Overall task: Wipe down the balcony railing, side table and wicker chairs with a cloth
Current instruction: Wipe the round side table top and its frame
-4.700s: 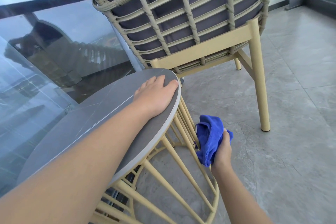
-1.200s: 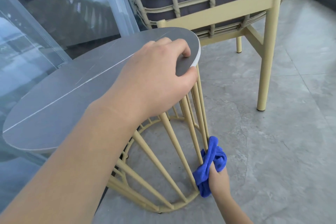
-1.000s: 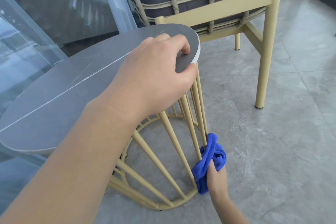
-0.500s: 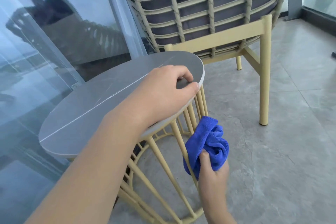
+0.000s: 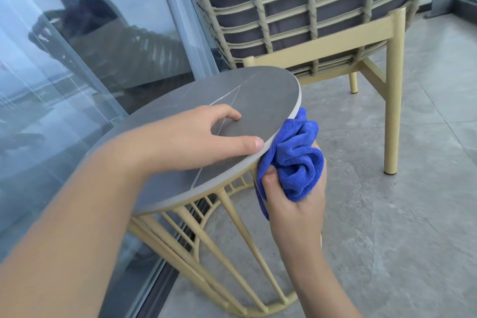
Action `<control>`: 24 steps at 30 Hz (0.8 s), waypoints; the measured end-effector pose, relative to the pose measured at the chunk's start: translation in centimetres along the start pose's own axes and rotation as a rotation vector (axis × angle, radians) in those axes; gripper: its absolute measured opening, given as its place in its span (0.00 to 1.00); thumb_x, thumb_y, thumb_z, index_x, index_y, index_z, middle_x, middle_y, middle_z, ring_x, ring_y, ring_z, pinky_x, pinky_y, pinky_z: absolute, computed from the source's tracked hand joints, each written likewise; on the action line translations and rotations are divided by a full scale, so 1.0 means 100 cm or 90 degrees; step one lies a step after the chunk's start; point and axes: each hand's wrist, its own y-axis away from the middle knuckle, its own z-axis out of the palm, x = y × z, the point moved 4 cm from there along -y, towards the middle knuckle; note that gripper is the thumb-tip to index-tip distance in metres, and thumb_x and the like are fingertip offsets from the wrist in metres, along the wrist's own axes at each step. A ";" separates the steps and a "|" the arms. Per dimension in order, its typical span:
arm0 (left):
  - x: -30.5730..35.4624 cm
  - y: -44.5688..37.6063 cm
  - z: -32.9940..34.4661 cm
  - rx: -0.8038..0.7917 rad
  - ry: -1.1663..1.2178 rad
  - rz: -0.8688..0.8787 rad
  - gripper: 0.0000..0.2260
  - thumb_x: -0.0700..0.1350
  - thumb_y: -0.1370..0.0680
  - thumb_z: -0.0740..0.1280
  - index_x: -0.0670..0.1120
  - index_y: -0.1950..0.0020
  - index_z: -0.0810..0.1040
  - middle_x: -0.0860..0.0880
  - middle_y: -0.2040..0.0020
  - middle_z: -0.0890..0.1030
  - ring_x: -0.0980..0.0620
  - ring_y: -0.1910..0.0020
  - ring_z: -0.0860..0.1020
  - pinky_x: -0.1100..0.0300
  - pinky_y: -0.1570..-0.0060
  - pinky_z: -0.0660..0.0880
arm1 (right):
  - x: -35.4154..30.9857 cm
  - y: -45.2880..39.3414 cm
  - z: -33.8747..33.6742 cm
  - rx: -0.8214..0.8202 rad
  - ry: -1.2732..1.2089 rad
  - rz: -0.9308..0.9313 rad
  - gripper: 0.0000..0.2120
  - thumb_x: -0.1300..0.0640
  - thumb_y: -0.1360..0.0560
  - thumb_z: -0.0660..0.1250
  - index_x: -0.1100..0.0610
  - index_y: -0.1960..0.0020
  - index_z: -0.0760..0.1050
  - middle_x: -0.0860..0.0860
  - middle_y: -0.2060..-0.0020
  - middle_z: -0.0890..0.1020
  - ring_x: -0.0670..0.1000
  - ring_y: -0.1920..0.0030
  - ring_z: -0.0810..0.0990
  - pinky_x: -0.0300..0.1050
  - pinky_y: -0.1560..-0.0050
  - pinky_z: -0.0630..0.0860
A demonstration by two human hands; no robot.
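Head view shows me the left hand (image 5: 206, 137) lying on the grey top of the side table (image 5: 258, 93), forearm reaching in from lower left, fingers bent with fingertips on the slab and thumb stretched along its near rim. I see the right hand (image 5: 294, 204) coming up from below, fingers curled round a bunched blue cloth (image 5: 296, 152) that touches the table's edge, just beside that thumb. Behind stands the wicker chair (image 5: 309, 8), with the glass railing (image 5: 77, 59) at left
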 end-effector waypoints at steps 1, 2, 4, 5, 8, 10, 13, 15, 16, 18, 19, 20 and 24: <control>-0.004 0.003 -0.001 -0.043 -0.002 -0.017 0.41 0.78 0.37 0.69 0.72 0.26 0.63 0.67 0.23 0.63 0.65 0.34 0.64 0.60 0.37 0.63 | 0.002 -0.001 0.000 0.004 0.003 -0.008 0.18 0.48 0.28 0.72 0.35 0.42 0.72 0.50 0.37 0.78 0.58 0.34 0.76 0.68 0.34 0.71; -0.007 0.005 -0.001 -0.081 -0.002 -0.024 0.45 0.78 0.40 0.72 0.73 0.25 0.60 0.69 0.23 0.61 0.67 0.33 0.63 0.61 0.36 0.62 | 0.004 -0.002 -0.001 0.009 0.000 -0.014 0.18 0.50 0.28 0.72 0.34 0.43 0.72 0.51 0.38 0.79 0.59 0.34 0.77 0.69 0.35 0.71; -0.008 0.007 -0.001 -0.116 0.005 -0.014 0.50 0.74 0.42 0.74 0.72 0.23 0.57 0.71 0.25 0.60 0.69 0.33 0.60 0.65 0.37 0.61 | 0.010 -0.003 -0.002 0.020 -0.002 -0.013 0.20 0.50 0.30 0.72 0.40 0.41 0.73 0.53 0.37 0.79 0.60 0.34 0.76 0.70 0.34 0.70; -0.007 0.006 -0.001 -0.113 0.004 -0.007 0.50 0.72 0.42 0.73 0.71 0.22 0.58 0.72 0.26 0.61 0.69 0.33 0.60 0.67 0.39 0.61 | 0.013 -0.004 -0.002 0.024 0.006 -0.014 0.22 0.49 0.31 0.71 0.44 0.38 0.73 0.53 0.36 0.78 0.60 0.33 0.76 0.70 0.34 0.70; -0.003 0.001 -0.001 -0.088 -0.007 0.002 0.50 0.76 0.42 0.75 0.71 0.22 0.59 0.72 0.27 0.62 0.69 0.33 0.62 0.66 0.39 0.62 | 0.017 -0.007 -0.001 0.021 0.036 -0.040 0.26 0.49 0.31 0.70 0.54 0.34 0.74 0.51 0.34 0.76 0.59 0.31 0.75 0.69 0.33 0.70; -0.003 -0.001 -0.001 -0.077 -0.015 0.003 0.51 0.78 0.43 0.74 0.71 0.23 0.60 0.71 0.28 0.63 0.68 0.33 0.63 0.65 0.38 0.61 | 0.018 -0.011 -0.002 0.017 0.060 -0.072 0.24 0.51 0.29 0.70 0.53 0.35 0.74 0.50 0.34 0.75 0.57 0.31 0.75 0.67 0.34 0.70; 0.000 -0.001 -0.001 -0.071 -0.009 0.008 0.49 0.74 0.41 0.74 0.69 0.22 0.62 0.71 0.31 0.64 0.68 0.35 0.63 0.65 0.39 0.60 | 0.018 -0.016 -0.003 0.019 0.096 -0.107 0.22 0.51 0.27 0.69 0.49 0.34 0.73 0.45 0.34 0.75 0.56 0.30 0.74 0.66 0.33 0.71; 0.002 -0.001 0.001 -0.069 -0.006 0.017 0.48 0.73 0.41 0.72 0.69 0.22 0.61 0.71 0.30 0.64 0.68 0.35 0.62 0.65 0.39 0.60 | 0.021 -0.017 -0.003 0.035 0.092 -0.105 0.22 0.51 0.27 0.69 0.51 0.34 0.73 0.45 0.35 0.75 0.57 0.31 0.75 0.66 0.34 0.71; 0.004 -0.001 0.001 -0.064 -0.006 0.020 0.47 0.74 0.41 0.72 0.70 0.23 0.62 0.71 0.28 0.63 0.68 0.34 0.62 0.64 0.38 0.61 | 0.022 -0.018 -0.002 0.045 0.088 -0.102 0.22 0.51 0.26 0.69 0.53 0.34 0.73 0.46 0.35 0.75 0.58 0.31 0.75 0.66 0.34 0.71; 0.005 -0.001 0.001 -0.048 -0.003 0.030 0.45 0.78 0.41 0.73 0.72 0.25 0.64 0.70 0.25 0.63 0.68 0.32 0.64 0.62 0.36 0.62 | 0.025 -0.021 -0.004 0.066 0.076 -0.086 0.21 0.52 0.25 0.70 0.54 0.34 0.72 0.51 0.35 0.76 0.59 0.32 0.75 0.68 0.34 0.71; 0.005 -0.002 0.000 -0.040 0.002 0.039 0.45 0.80 0.42 0.72 0.73 0.27 0.65 0.69 0.24 0.65 0.68 0.30 0.65 0.62 0.34 0.64 | 0.027 -0.025 -0.007 0.078 0.069 -0.071 0.20 0.53 0.25 0.71 0.54 0.35 0.72 0.53 0.35 0.76 0.59 0.33 0.76 0.68 0.34 0.71; 0.004 -0.002 0.000 -0.034 0.010 0.046 0.45 0.80 0.43 0.71 0.74 0.28 0.65 0.69 0.24 0.66 0.69 0.28 0.65 0.61 0.32 0.65 | 0.028 -0.030 -0.010 0.090 0.063 -0.053 0.19 0.54 0.25 0.72 0.52 0.36 0.72 0.53 0.36 0.76 0.59 0.34 0.76 0.68 0.35 0.71; 0.008 0.002 0.003 -0.050 0.038 0.064 0.46 0.79 0.44 0.72 0.74 0.27 0.64 0.76 0.33 0.68 0.76 0.34 0.66 0.69 0.42 0.66 | 0.027 -0.060 -0.029 0.088 0.061 0.016 0.12 0.59 0.27 0.70 0.46 0.50 0.72 0.53 0.47 0.80 0.56 0.44 0.78 0.64 0.41 0.76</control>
